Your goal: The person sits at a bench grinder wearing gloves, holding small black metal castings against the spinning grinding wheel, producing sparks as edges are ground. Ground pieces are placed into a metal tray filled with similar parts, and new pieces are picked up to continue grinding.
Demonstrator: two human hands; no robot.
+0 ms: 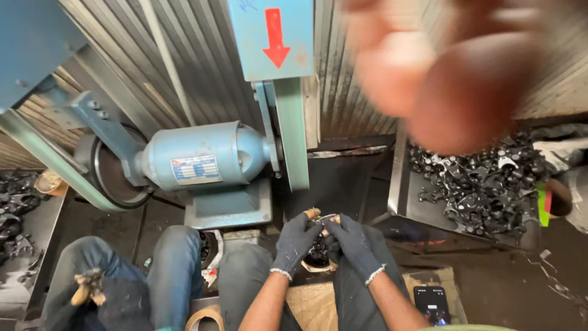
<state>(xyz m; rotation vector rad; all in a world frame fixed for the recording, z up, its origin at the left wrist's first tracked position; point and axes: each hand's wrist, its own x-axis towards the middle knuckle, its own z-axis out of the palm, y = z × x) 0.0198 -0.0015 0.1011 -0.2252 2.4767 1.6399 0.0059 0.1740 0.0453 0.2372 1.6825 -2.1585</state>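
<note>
My left hand (294, 240) and my right hand (353, 244), both in dark knit gloves, meet between my knees. Together they close around a small dark metal part (321, 250) with a tan edge showing behind the fingers. They are just below the grey-green sanding belt (293, 132) of a blue belt grinder (202, 160). A large blurred bare hand (453, 73) fills the upper right, very close to the lens; I cannot tell whose it is.
A metal tray (401, 184) on the right holds a heap of several dark metal parts (484, 184). Another tray of parts (15, 211) is at the far left. A person's legs in jeans (128, 282) sit to my left. A phone (432, 304) lies by my right knee.
</note>
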